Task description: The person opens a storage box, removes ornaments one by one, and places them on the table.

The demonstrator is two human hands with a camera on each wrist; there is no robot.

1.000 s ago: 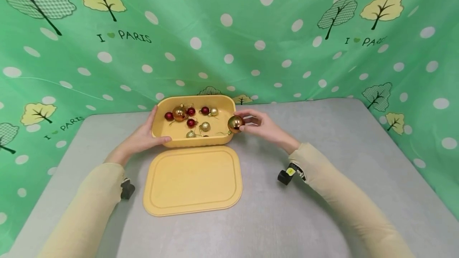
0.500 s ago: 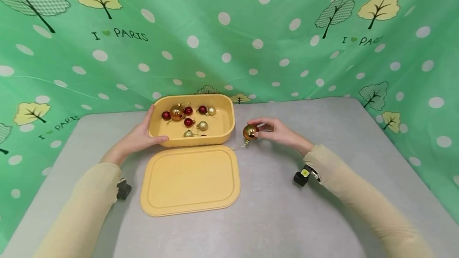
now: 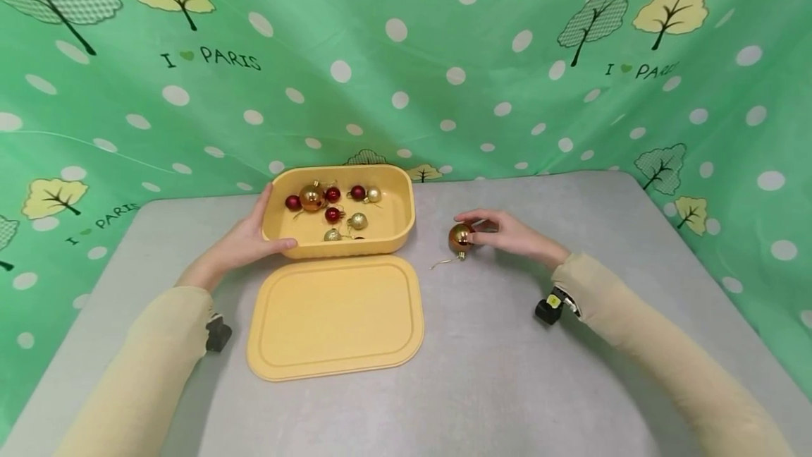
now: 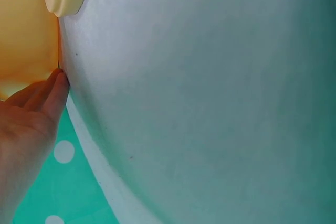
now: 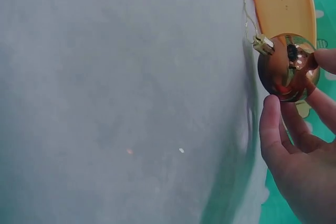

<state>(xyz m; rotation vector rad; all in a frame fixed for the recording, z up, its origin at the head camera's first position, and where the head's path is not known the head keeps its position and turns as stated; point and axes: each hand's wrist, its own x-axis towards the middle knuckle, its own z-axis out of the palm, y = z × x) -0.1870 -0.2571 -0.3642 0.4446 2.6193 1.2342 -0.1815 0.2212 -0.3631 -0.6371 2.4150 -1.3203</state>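
Note:
My right hand (image 3: 510,235) holds a shiny gold Christmas ball (image 3: 461,237) by its fingertips, low over the table to the right of a yellow box. In the right wrist view the ball (image 5: 287,69) sits between thumb and fingers, its cap and thin gold string pointing away from the palm. The open box (image 3: 355,251) is gripped at its left end by my left hand (image 3: 244,242), thumb on the front rim and fingers along the side. Inside lie another large gold ball (image 3: 312,197), several small red balls (image 3: 333,215) and small glittery gold ones (image 3: 358,221).
A flat yellow lid (image 3: 336,317) lies on the grey table (image 3: 495,365) just in front of the box. Behind the table hangs a green curtain (image 3: 444,41) with white dots and printed trees, close to the box's far side.
My right hand has carried the gold ball from the box's right rim rightward and down toward the table. My left hand keeps its place on the box.

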